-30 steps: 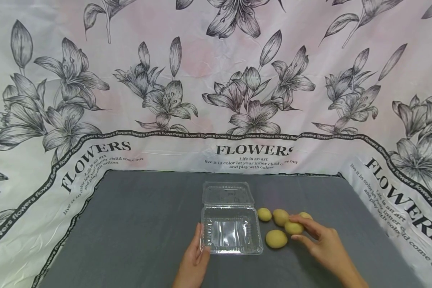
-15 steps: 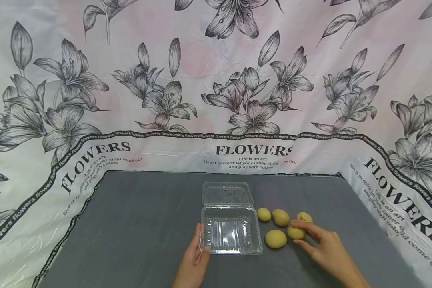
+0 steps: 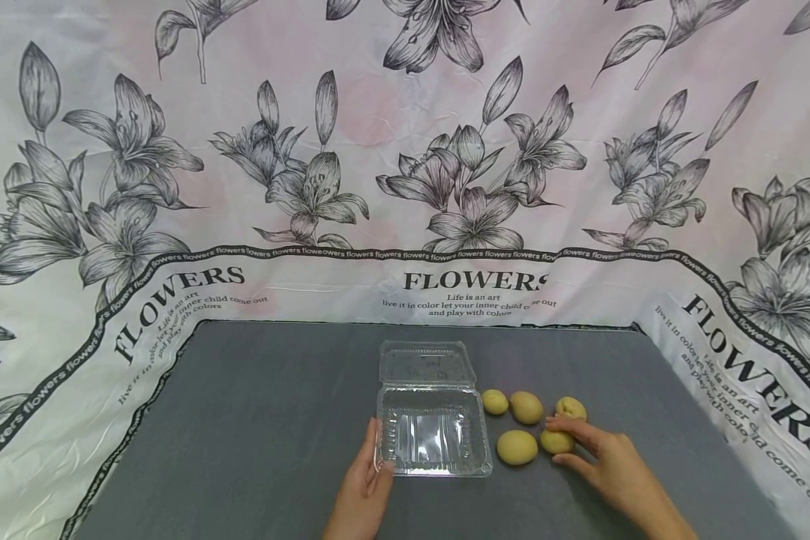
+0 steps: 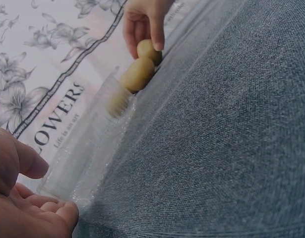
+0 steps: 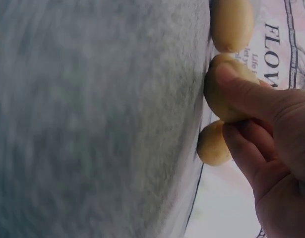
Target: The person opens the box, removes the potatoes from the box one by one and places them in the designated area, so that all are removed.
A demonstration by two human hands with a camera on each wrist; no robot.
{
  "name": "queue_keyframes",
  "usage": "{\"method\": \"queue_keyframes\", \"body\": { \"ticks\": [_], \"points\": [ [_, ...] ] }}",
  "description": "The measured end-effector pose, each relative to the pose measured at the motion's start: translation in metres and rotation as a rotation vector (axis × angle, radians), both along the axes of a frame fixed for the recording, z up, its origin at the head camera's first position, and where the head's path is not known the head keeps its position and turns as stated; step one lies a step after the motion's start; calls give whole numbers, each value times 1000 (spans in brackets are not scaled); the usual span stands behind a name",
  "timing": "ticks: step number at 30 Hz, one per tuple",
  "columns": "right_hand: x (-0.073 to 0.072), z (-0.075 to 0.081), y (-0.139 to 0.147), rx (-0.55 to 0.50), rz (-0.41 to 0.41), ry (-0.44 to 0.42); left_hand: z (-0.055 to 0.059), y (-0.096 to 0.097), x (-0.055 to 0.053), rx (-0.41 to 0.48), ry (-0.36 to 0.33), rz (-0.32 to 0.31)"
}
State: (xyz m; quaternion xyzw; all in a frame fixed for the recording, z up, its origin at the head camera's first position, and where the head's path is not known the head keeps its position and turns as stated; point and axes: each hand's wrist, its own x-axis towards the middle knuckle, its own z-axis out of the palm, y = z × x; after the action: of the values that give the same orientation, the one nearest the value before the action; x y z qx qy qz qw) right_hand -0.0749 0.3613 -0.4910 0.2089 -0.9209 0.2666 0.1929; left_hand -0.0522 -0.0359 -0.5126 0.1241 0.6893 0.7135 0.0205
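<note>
In the head view, a clear plastic clamshell container (image 3: 427,439) lies on the grey cloth with its lid (image 3: 427,363) folded back. My left hand (image 3: 361,487) holds its near left corner, thumb at the front edge and fingers along the side. My right hand (image 3: 610,465) pinches a yellow potato (image 3: 555,444) between thumb and fingers, low over the cloth; the right wrist view shows the thumb across this potato (image 5: 216,101). Beside it lie a large potato (image 3: 517,448) to the left and another potato (image 3: 570,407) just behind.
Two more potatoes, a small potato (image 3: 495,402) and a bigger potato (image 3: 526,407), lie right of the container near its hinge. Grey cloth (image 3: 263,420) covers the table. A white flower-printed curtain (image 3: 351,285) stands along the back and both sides.
My right hand has moved the pinched potato slightly right and towards me, away from the potato at the back, which now shows more. The left hand and container have stayed put.
</note>
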Motion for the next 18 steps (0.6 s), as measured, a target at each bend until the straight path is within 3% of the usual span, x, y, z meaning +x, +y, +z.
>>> {"method": "queue_keyframes", "body": {
  "ticks": [10,18],
  "points": [
    [1,2,2,-38,74,8,1,-1,-2,7,-14,6],
    [2,-7,0,115,62,114,-3,-5,-4,-20,-40,0]
  ]
}}
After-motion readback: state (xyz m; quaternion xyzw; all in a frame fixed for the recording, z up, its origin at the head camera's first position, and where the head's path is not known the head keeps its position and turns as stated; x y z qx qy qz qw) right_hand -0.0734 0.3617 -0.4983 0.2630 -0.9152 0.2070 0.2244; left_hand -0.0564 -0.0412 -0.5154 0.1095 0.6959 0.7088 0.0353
